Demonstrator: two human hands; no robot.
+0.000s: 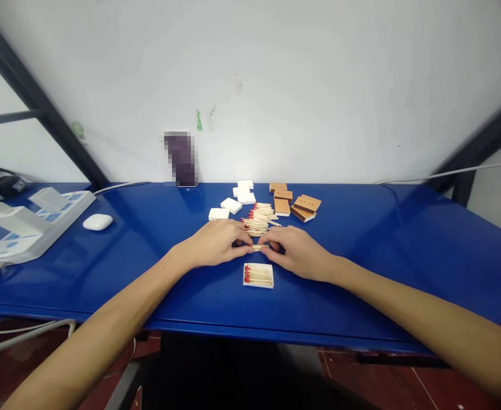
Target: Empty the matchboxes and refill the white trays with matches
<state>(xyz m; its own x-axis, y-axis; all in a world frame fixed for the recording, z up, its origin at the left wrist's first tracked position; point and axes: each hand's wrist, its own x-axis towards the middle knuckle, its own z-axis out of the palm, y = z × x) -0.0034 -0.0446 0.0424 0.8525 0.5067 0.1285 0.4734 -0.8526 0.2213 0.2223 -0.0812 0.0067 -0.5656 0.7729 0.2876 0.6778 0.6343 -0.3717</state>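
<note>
Between my two hands lie a few matches (257,247), pinched at their red-headed end by my left hand (224,242) and at the plain end by my right hand (295,250). Just beyond my fingertips spreads a pile of loose red-tipped matches (256,223). Nearer to me, a white matchbox tray (258,286) holds a layer of matches, their red heads to the left. How many matches my fingers hold is too small to tell.
Several white trays (219,214) sit behind my left hand. Several brown matchbox sleeves (307,203) lie at the back right. Farther left are a white rounded case (98,222) and a power strip (40,230) with plugs. A blurred dark object (182,159) leans against the wall.
</note>
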